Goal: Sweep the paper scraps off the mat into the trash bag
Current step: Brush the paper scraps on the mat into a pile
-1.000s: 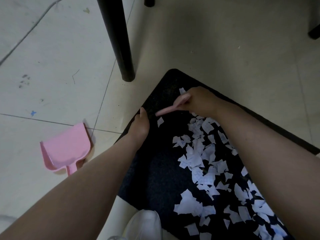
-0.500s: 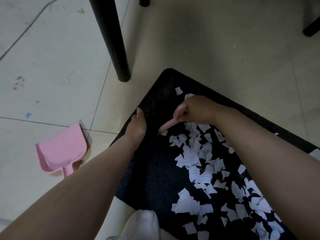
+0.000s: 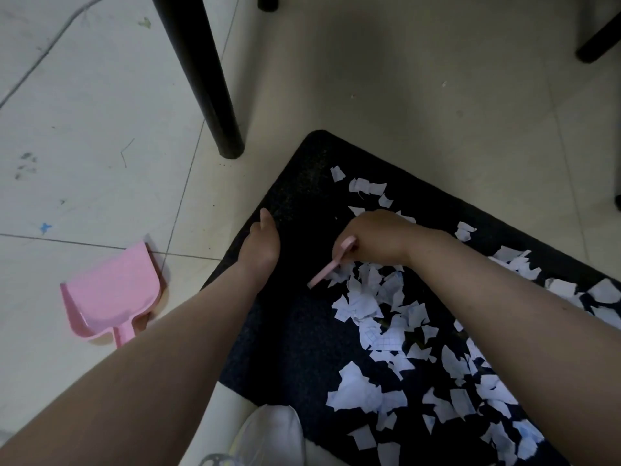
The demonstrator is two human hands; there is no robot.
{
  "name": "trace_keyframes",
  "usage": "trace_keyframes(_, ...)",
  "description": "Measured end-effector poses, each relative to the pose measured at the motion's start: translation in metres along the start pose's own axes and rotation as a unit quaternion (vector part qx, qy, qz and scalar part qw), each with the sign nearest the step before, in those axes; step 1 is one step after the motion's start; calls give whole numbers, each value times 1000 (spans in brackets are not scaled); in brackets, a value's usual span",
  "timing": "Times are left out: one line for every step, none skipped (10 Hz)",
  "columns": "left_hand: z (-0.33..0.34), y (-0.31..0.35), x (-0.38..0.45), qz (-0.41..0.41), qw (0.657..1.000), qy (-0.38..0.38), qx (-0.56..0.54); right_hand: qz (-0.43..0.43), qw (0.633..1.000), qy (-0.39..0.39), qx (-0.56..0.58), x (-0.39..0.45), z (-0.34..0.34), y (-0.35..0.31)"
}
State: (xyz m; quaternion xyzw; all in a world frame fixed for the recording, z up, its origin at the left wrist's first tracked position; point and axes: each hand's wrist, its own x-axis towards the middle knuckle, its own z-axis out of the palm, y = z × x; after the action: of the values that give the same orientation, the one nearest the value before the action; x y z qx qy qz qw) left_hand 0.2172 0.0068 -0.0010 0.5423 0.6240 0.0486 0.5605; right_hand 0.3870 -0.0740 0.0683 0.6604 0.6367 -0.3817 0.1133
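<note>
A black mat [image 3: 292, 331] lies on the tiled floor, strewn with white paper scraps [image 3: 376, 304], thickest at its right half. My right hand [image 3: 376, 237] is closed around a small pink brush [image 3: 327, 269], whose handle slants down-left to the edge of the scrap pile. A few scraps lie beyond the hand near the mat's far corner. My left hand [image 3: 260, 247] rests at the mat's left edge, thumb up, fingers hidden behind it. No trash bag is in view.
A pink dustpan [image 3: 111, 294] lies on the floor left of the mat. A black furniture leg [image 3: 208, 89] stands just beyond the mat's corner, another at the top right [image 3: 598, 42]. A white shoe [image 3: 268, 435] sits at the bottom edge.
My right hand has drawn the brush toward me across the mat, pulling scraps into the pile and uncovering a few near the far corner. The left hand has stayed at the mat's edge.
</note>
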Motion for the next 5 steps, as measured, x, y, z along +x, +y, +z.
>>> trace_keyframes(5, 3, -4, 4, 1000, 14, 17, 14, 1000, -17, -7, -8, 1, 9)
trace_keyframes(12, 11, -9, -5, 999, -5, 46, 13, 995, 29, 93, -20, -13, 13)
trace_keyframes(20, 22, -18, 1, 998, -31, 55, 20, 979, 119, 165, -22, -31, 22)
trace_keyframes(27, 25, -18, 41, 996, -70, 46, 61, 963, 223, 135, -10, -38, 38)
trace_keyframes(34, 29, -12, 46, 995, -86, 34, 86, 952, 261, 137, 1, -37, 51)
